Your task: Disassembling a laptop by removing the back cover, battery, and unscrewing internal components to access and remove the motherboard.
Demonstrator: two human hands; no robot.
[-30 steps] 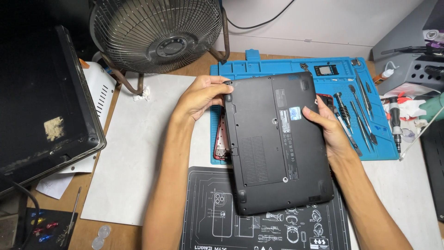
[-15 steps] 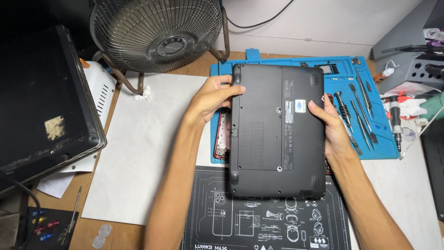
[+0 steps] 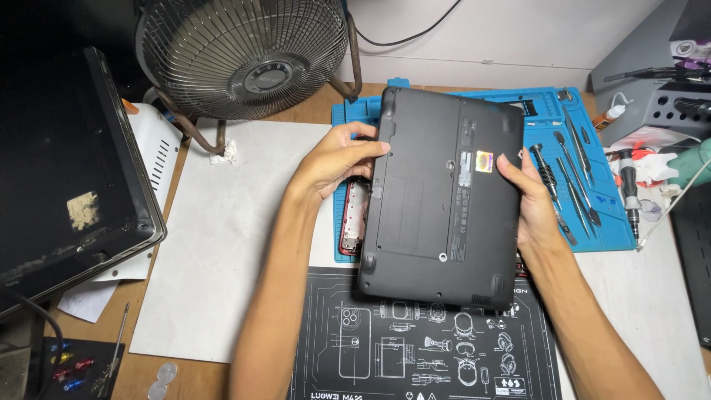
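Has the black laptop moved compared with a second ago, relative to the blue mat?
Yes. The black laptop, held by the left hand and right hand, has shifted up toward the far edge of the blue mat, now reaching it.

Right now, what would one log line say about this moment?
left hand: grips laptop left edge | right hand: grips right edge | laptop: underside up, above blue mat
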